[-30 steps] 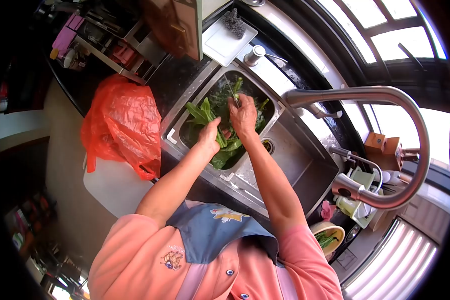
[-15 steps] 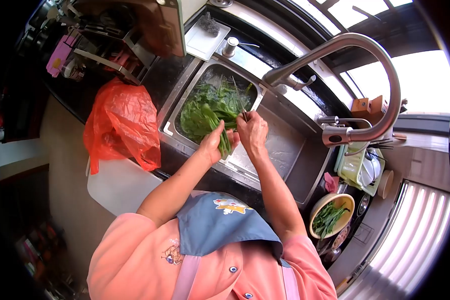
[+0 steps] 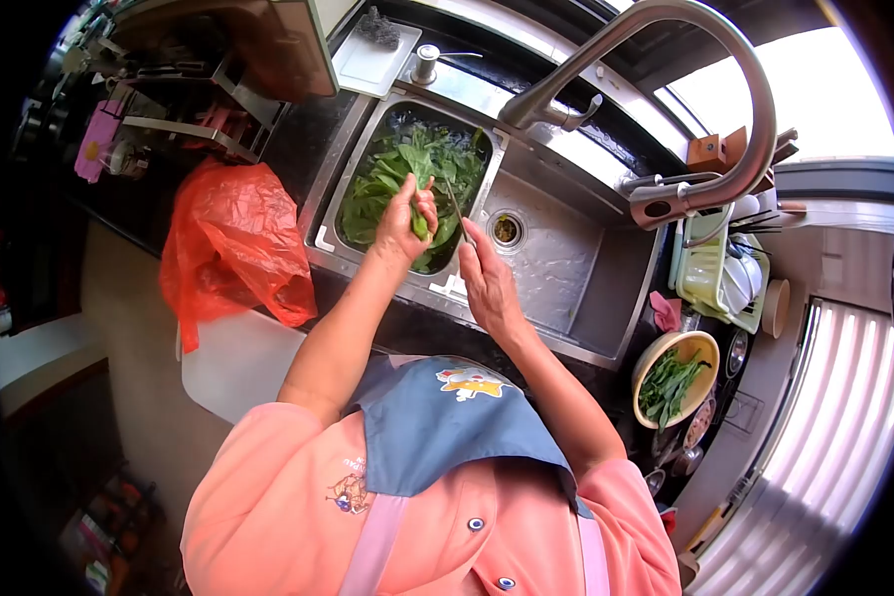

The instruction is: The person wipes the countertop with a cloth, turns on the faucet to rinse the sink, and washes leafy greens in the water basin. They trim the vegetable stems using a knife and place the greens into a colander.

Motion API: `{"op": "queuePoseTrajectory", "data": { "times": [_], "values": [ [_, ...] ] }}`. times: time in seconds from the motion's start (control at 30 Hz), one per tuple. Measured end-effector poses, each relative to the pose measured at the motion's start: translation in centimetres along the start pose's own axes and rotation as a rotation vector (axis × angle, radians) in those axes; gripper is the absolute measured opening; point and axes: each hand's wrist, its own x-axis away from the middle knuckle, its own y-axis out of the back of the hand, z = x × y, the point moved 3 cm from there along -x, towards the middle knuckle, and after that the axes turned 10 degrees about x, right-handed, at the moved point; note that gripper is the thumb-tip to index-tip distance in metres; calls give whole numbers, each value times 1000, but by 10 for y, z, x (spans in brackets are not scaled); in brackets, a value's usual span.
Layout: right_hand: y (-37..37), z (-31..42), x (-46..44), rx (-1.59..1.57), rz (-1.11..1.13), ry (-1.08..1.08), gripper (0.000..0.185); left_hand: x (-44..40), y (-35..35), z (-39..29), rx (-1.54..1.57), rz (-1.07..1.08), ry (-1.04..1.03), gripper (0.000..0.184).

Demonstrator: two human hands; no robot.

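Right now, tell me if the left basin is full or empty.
Not empty: greens cover most of the basin, hiding its floor; how deep, I can't tell.

The right hand point(image 3: 490, 286) hides the handle of its knife point(image 3: 456, 208), the left hand point(image 3: 404, 226) part of its greens point(image 3: 417, 162); below both grips, the bottom edge crops the shirt point(image 3: 432, 531).

The left hand point(image 3: 404, 226) grips a small bunch of greens point(image 3: 420, 224) above a basin point(image 3: 498, 147) full of loose leaves point(image 3: 370, 192); the right hand point(image 3: 489, 286) holds a knife point(image 3: 455, 201), blade pointing away from the person, near the bunch. Beside the basin, the bare steel sink point(image 3: 556, 273) shows its drain point(image 3: 507, 230). A red plastic bag point(image 3: 236, 238) lies to the left, a yellow bowl point(image 3: 703, 350) of greens to the right
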Motion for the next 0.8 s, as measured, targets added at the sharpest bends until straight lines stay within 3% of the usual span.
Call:
{"op": "queuePoseTrajectory", "data": {
  "times": [0.03, 0.17, 0.33, 0.8],
  "values": [
    [6, 9, 9, 160, -44, 108, 42, 1, -1, -5, 25, -8, 1, 36],
    [6, 17, 31, 251, -22, 355, 44, 11, -14, -11, -63, -3, -53, 49],
    [-1, 13, 37, 330, -1, 304, 44, 16, -23, -7, -118, -83, -75, 40],
    [-3, 16, 41, 352, -12, 314, 44, 21, -18, -2, -64, -98, -37, 39]
  ]
}}
